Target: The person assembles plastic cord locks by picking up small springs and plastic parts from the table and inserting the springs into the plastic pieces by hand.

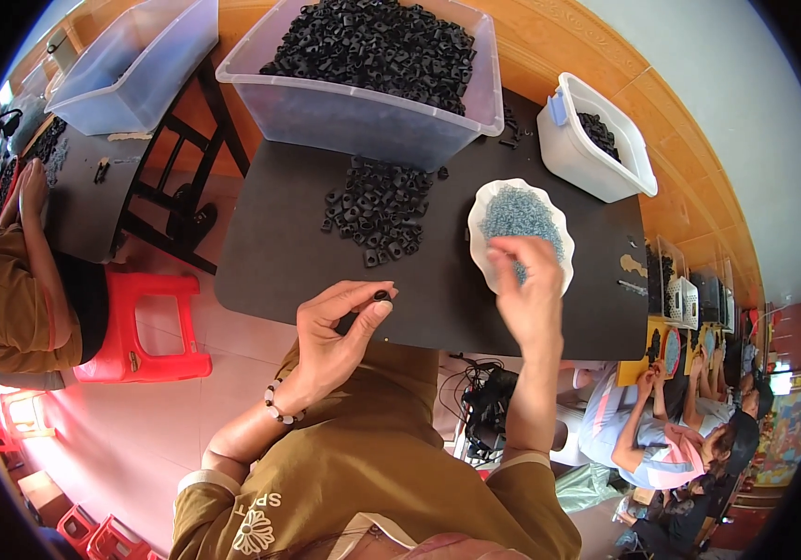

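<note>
Part: small, black, rounded; mostly covered by the fingers. Gripped between thumb and index finger of the left hand, raised at the near edge of the table. Exact orientation cannot be determined.

Pieces: small, pale blue-grey, numerous. Heaped loosely in the dish, right of the part and farther away.

Dish: white, oval, wavy rim; stands upright, long axis running near to far. The blurred right hand covers its near portion; contact with the pieces cannot be determined.

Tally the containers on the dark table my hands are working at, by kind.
Large translucent bin with black parts: 1
White tub with black parts: 1
White scalloped dish with bluish bits: 1
Total: 3
</note>
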Tool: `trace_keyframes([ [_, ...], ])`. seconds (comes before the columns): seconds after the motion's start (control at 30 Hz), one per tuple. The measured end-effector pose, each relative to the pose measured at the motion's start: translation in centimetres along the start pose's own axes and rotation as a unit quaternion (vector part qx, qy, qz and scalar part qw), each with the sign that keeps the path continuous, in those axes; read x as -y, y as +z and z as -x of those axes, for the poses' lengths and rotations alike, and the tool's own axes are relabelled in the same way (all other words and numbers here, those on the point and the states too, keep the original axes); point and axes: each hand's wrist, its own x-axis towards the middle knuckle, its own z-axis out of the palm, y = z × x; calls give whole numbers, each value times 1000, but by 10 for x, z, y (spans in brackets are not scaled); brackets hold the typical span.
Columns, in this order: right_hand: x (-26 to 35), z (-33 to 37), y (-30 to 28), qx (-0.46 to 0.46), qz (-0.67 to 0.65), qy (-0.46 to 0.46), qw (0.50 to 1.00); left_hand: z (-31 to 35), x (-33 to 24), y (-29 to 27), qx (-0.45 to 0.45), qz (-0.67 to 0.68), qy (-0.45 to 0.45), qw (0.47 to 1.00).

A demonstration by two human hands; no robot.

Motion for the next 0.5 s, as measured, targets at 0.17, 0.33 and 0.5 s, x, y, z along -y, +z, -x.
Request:
trace_keyframes([
  [0.17, -37, -6, -32, -24, 109, 62, 992, 2, 6, 0, 17, -22, 4, 1000],
  [0.33, -49, -5, -31, -20, 110, 67, 992, 0, 7, 2, 21, -49, 20, 998],
  [0.5, -51, -7, -25, 2, 123, 43, 991, 1, 7, 0, 31, -50, 14, 998],
])
